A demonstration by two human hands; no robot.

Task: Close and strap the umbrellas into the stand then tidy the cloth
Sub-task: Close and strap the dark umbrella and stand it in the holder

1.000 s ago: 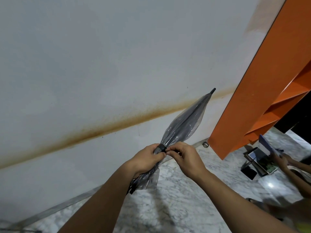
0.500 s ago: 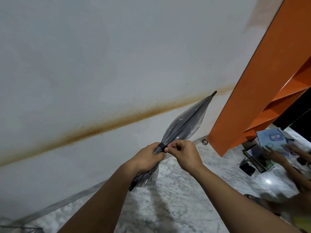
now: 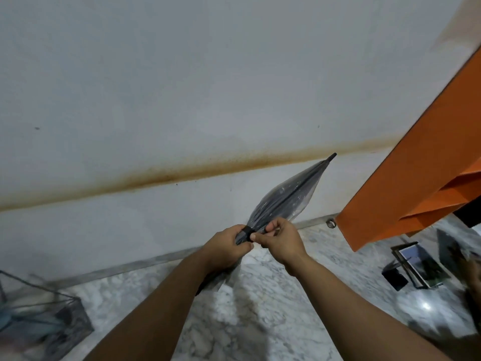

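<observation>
A folded clear umbrella (image 3: 289, 195) with a black shaft points up and to the right, its black tip near the stained wall. My left hand (image 3: 225, 247) grips the gathered canopy around its middle. A black strap (image 3: 247, 231) wraps the canopy between my hands, and my right hand (image 3: 282, 239) pinches the strap's end. The handle end is hidden below my left forearm. A dark wire stand (image 3: 56, 316) sits on the floor at the lower left, blurred, with something pale blue inside.
An orange shelf unit (image 3: 413, 194) leans in from the right. On the marble floor (image 3: 260, 308) at the right lie a framed picture (image 3: 419, 267) and a small black object (image 3: 394, 278), with another person's hand (image 3: 471, 269) beside them. A white wall with a brown stain fills the background.
The view has swung left and down, bringing the wire stand into sight at the lower left. My hands keep their hold on the umbrella and strap. The other person's booklet has gone from view.
</observation>
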